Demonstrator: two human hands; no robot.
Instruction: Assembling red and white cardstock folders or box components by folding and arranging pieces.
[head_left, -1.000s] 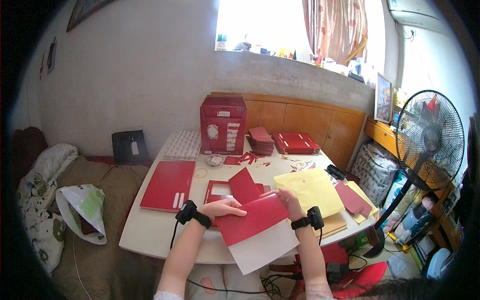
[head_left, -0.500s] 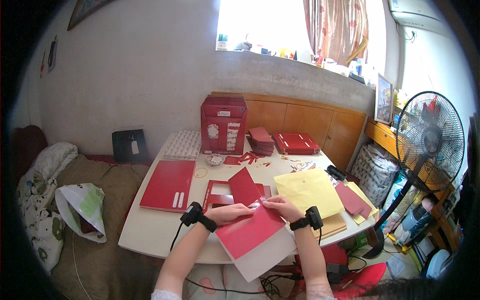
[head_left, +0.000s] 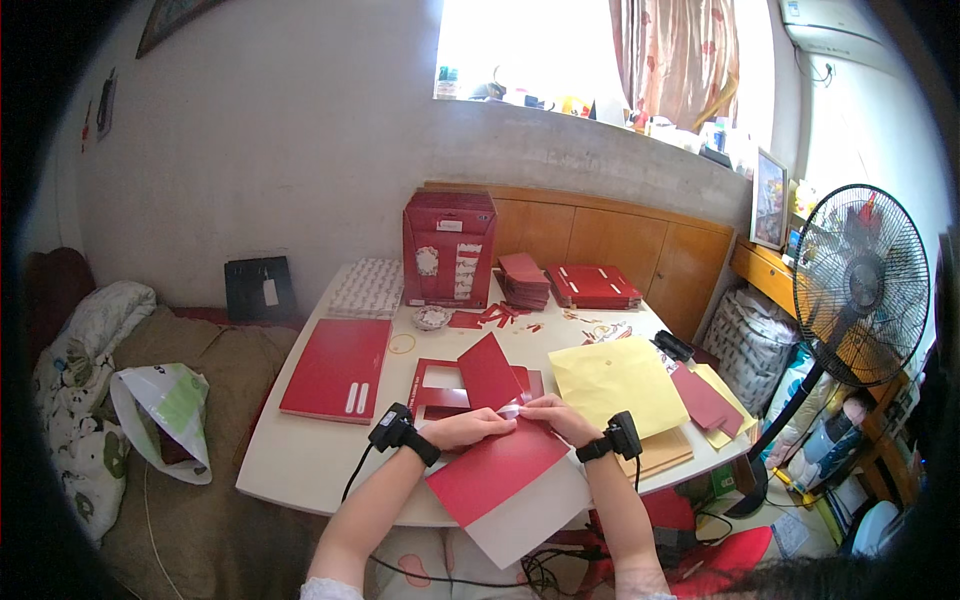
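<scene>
A red card sheet with a white lower part point(head_left: 502, 472) slants over the table's near edge, its far end at my fingers. My left hand point(head_left: 468, 427) pinches that end from the left, and my right hand point(head_left: 559, 417) pinches it from the right. Between the fingertips shows a small whitish strip point(head_left: 510, 410), too small to make out. Just beyond my hands a red card flap point(head_left: 490, 370) stands up from a red folder point(head_left: 433, 382) with a cut-out window, lying on the white table point(head_left: 300, 460).
Left lies a large red folder stack point(head_left: 340, 368). Behind stand a red box-like holder point(head_left: 448, 250), a small bowl point(head_left: 431, 317) and red card stacks point(head_left: 522, 282). Yellow envelopes point(head_left: 615, 385) lie right, near a black fan point(head_left: 862, 285). Cables trail from both wrist devices.
My hands have drawn slightly closer together at the sheet's far end. The whitish strip between the fingertips shows more plainly, and the sheet has shifted slightly.
</scene>
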